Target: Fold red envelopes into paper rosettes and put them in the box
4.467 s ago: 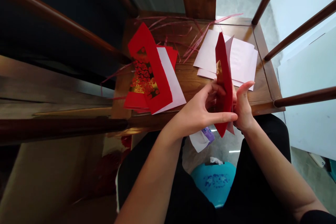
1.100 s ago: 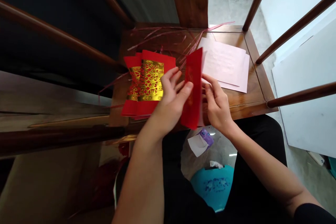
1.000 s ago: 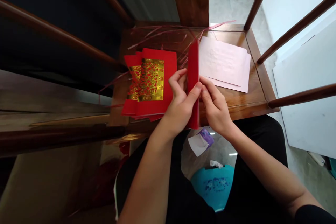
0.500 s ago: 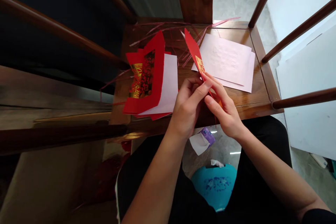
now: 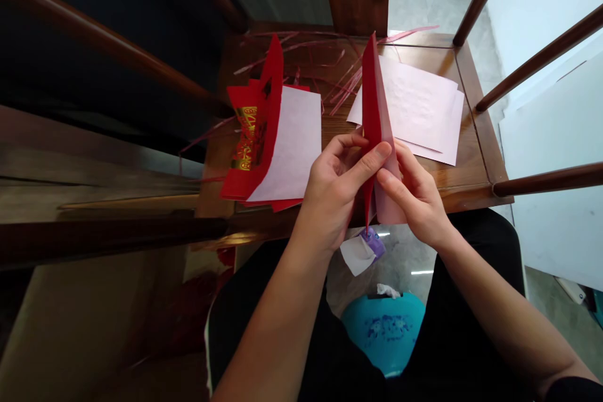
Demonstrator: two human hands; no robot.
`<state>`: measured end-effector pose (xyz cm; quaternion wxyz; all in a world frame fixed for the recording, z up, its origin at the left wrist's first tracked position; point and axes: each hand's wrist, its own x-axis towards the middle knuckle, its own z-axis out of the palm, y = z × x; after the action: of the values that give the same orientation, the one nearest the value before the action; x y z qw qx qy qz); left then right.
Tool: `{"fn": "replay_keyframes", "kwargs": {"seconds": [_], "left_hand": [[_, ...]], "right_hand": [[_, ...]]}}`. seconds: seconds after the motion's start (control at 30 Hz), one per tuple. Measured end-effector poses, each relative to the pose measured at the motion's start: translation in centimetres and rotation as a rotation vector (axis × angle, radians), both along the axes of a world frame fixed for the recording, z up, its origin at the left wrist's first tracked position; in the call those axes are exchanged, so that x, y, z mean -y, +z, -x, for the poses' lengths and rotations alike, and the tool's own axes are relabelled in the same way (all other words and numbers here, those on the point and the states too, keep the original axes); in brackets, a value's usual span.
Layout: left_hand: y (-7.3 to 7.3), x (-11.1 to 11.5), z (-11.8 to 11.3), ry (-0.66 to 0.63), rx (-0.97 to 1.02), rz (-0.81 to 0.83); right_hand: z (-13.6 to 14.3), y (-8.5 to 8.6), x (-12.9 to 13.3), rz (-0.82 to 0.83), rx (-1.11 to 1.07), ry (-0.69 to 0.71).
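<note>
A folded red card (image 5: 370, 97) with a pale inner side stands upright between my two hands. My left hand (image 5: 342, 182) grips its left side, the thumb pressed across its lower part. My right hand (image 5: 414, 191) pinches the pale right side of the same card. On the wooden surface to the left lies a stack of red cards (image 5: 245, 182), the top one standing partly open with gold print and a white inside (image 5: 298, 144). To the right, pale pink sheets (image 5: 417, 100) lie overlapping, partly behind the held card.
Pink plastic strings (image 5: 315, 44) are strewn along the back of the wooden seat (image 5: 471, 157). Wooden spindles (image 5: 546, 179) rise on both sides. Below, between the knees, are a purple tissue pack (image 5: 373, 245) and a turquoise bin (image 5: 386, 333).
The held card has turned and opened, so its pale inner side now shows. The raised flap of the left stack's top card stands more edge-on. The view has shifted slightly.
</note>
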<state>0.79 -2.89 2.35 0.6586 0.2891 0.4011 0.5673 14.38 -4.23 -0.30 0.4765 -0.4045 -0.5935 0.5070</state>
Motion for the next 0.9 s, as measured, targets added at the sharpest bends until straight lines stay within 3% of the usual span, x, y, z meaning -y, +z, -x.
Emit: {"fn": "replay_keyframes", "kwargs": {"seconds": [0.53, 0.9], "left_hand": [[-0.1, 0.0, -0.2, 0.059, -0.058, 0.02], [-0.1, -0.1, 1.0, -0.045, -0.019, 0.039]], "right_hand": [[-0.1, -0.6, -0.2, -0.005, 0.056, -0.045], [-0.9, -0.2, -0.6, -0.063, 0.143, -0.086]]}}
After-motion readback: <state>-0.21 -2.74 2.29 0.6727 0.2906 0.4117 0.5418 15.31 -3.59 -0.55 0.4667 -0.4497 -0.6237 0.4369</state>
